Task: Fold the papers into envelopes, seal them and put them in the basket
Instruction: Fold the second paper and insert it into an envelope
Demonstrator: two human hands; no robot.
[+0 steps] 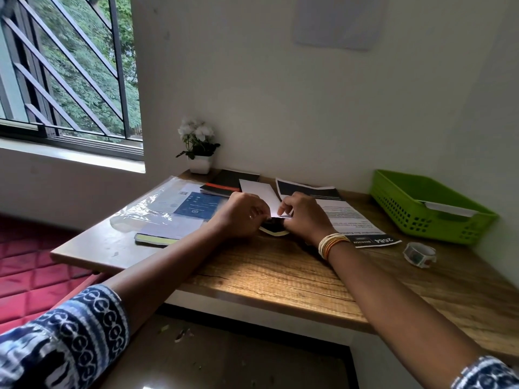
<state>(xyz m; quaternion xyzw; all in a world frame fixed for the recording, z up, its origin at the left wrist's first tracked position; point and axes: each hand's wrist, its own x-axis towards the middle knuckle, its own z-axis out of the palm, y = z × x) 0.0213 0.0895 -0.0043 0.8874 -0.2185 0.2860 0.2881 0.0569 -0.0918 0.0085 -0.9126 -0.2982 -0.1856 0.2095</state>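
Both hands meet near the middle of the wooden surface [280, 270], working on one folded paper [273, 230] that lies flat between them. The left hand [238, 217] has its fingers curled, and its grip seems to pinch the paper's left end, though the fingertips are partly hidden. The right hand [304, 214] curls thumb and forefinger onto a white flap at the paper's upper right side, its grip clamped on the paper too. A white sheet [259, 192] stands up just behind the hands; I cannot tell whether it belongs to the same piece.

The step in hand looks like creasing a flap of the envelope. To do it well, keep the paper pressed flat on the surface with one hand, line the flap's edge up squarely before pressing, then run a fingertip along the fold from the middle outward so the crease is sharp and the flap lies closed.

More printed papers [345, 217] lie beside the right hand, toward the far right corner. The tape roll [420, 254] for sealing sits near the right edge, within easy reach. The green basket [438, 228] stands at the far right corner with one white piece [449, 209] already inside.
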